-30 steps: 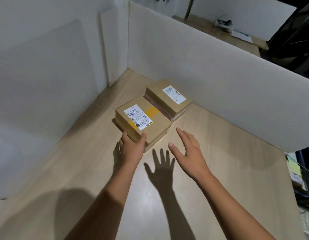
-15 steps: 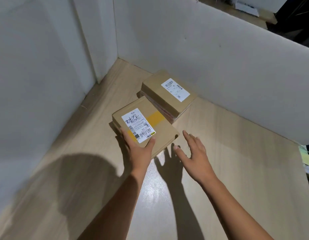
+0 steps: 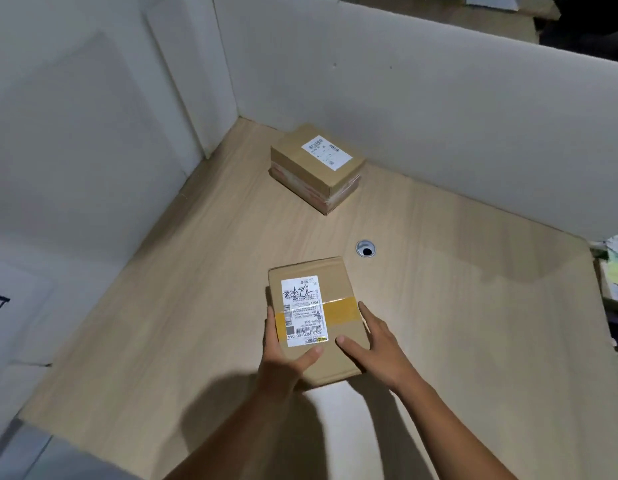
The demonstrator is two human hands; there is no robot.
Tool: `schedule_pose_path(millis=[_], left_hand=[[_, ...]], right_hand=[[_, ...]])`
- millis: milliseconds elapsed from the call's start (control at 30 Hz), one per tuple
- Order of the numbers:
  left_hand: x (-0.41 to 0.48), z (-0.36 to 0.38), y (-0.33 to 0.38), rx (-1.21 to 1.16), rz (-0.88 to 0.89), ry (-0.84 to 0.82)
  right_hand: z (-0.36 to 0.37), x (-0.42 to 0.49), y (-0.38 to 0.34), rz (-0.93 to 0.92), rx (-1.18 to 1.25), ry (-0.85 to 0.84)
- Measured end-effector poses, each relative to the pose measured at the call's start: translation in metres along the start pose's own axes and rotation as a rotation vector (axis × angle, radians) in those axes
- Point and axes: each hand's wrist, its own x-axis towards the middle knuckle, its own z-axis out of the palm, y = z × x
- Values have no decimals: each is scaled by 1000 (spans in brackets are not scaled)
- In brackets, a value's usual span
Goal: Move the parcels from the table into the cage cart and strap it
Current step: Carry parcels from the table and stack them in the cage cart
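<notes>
Left hand [image 3: 287, 358] is gripping the near parcel [image 3: 330, 282] at its left edge, thumb lying on the top face and fingers wrapping the side. Right hand [image 3: 380, 341] is clamping the right edge the same way, thumb on top and fingers running along the side. The parcel is sitting directly between both hands, equally near to each, with its long axis pointing away from the person and leaning slightly right. Can't tell if it is lifted clear of the table [image 3: 456, 289].

It's a flat, sharp-cornered brown cardboard box. A glossy yellow tape band is crossing the top, and a white printed label is lying over it.

The far parcel [image 3: 314, 178] is a thicker carton with taped seams and a white label. It is sitting well apart in the back corner, near the white partition panels [image 3: 404, 98]. A round metal grommet hole [image 3: 365, 249] is showing between the two boxes. The cage cart isn't in view, so the carry direction is unknown.
</notes>
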Motion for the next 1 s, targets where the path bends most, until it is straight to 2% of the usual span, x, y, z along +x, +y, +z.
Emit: schedule_pose_path(millis=[100,233,433,667,767,1000], left_hand=[[-57,10,-8,-36,-95,-22],[-128,27,-19,-61,-117,90],[-234,31,-29,-155,-125,443],[-340,-7,-43,-301,-142,863],[-392,-14,-60,-356,-130,1019],[-515,4,-113,-598,-175,1392]], right_hand=[[-1,-35,22,-106,108,-106],[3,-75,53,-144,159,-180],[29,-116,50,-318,69,-340],[108,-177,3,-545,-72,-641],[143,-210,-11,-640,-164,-821],[234,-305,2,-799,-457,-1135]])
